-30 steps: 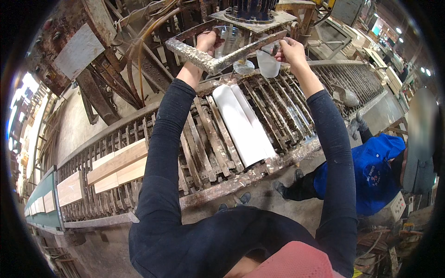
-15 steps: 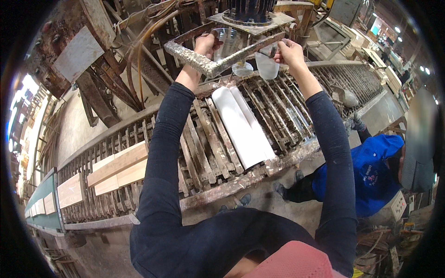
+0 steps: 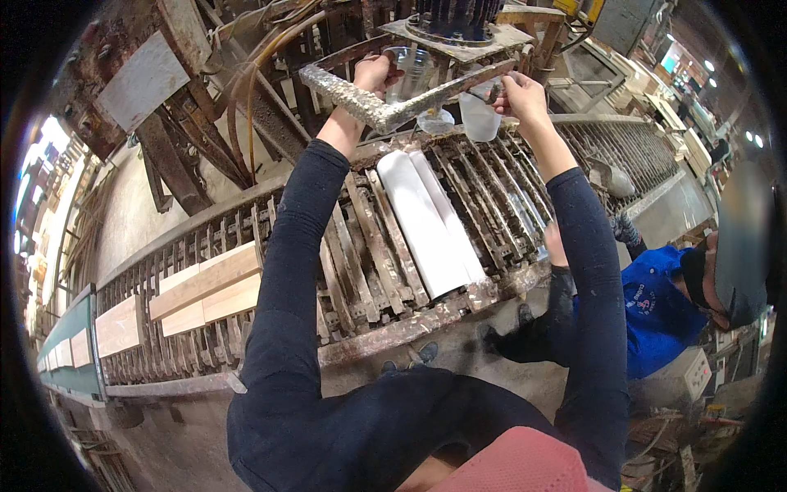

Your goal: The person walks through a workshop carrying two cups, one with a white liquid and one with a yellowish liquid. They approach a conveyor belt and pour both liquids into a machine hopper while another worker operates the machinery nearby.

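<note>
The slatted conveyor [image 3: 393, 334] is rusty brown, striped with parallel bars. By its far edge, the left cup [image 3: 414, 70] is clear, the right cup [image 3: 481, 120] cloudy white. Between its long edges, the sheet [image 3: 422, 225] is white; toward its left end, the boards [image 3: 211, 285] are pale tan. The wearer's sleeves [image 3: 287, 262] are navy, the co-worker's jacket [image 3: 666, 318] bright blue.

The person [image 3: 426, 410] wore a dark navy shirt [image 3: 352, 418] with snug long sleeves [image 3: 284, 271], a pinkish-red mesh cap [image 3: 525, 463] and greyish shoes [image 3: 426, 353]; left hand [image 3: 375, 74] and right hand [image 3: 522, 96] were bare.
</note>
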Demonstrator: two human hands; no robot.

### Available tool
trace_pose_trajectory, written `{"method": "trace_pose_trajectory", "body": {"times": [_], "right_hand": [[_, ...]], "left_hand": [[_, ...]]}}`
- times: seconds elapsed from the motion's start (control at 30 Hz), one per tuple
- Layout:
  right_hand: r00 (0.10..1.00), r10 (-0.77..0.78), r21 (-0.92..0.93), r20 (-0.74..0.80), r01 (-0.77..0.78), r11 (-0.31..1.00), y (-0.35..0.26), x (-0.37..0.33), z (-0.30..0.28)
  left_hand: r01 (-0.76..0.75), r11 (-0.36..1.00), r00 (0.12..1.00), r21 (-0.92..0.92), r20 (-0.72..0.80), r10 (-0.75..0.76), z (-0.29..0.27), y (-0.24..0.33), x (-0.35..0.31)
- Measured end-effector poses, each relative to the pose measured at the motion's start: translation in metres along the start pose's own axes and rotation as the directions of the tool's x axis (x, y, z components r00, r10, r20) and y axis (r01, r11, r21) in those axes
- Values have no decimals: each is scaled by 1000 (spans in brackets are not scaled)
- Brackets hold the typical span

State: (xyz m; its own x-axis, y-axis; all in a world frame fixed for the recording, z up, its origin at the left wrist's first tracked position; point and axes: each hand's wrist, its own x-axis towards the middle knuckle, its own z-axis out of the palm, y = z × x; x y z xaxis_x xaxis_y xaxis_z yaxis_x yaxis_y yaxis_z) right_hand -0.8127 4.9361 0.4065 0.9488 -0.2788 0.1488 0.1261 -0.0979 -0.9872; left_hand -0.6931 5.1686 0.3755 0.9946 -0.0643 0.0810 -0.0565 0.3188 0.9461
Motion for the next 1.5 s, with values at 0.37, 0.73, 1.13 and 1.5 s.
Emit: {"method": "trace_pose_trajectory", "body": {"times": [0.37,0.73,1.13,1.5], "right_hand": [[1000,2,-7,7,-2,1000,-2,0,2],[999,-36,-18,10,37,999,1,-2,0],[994,-107,-35,11,108,994,12,0,2],[997,-77,-18,-5,77,997,0,-1,0]], "left_hand": [[-48,997,999,-63,11,49,-3,1,-4],[-75,997,991,-38,104,78,-4,-1,-5],[-88,992,995,-87,33,91,-9,-14,19],[-56,992,995,-109,70,64,-16,-21,42]]}}
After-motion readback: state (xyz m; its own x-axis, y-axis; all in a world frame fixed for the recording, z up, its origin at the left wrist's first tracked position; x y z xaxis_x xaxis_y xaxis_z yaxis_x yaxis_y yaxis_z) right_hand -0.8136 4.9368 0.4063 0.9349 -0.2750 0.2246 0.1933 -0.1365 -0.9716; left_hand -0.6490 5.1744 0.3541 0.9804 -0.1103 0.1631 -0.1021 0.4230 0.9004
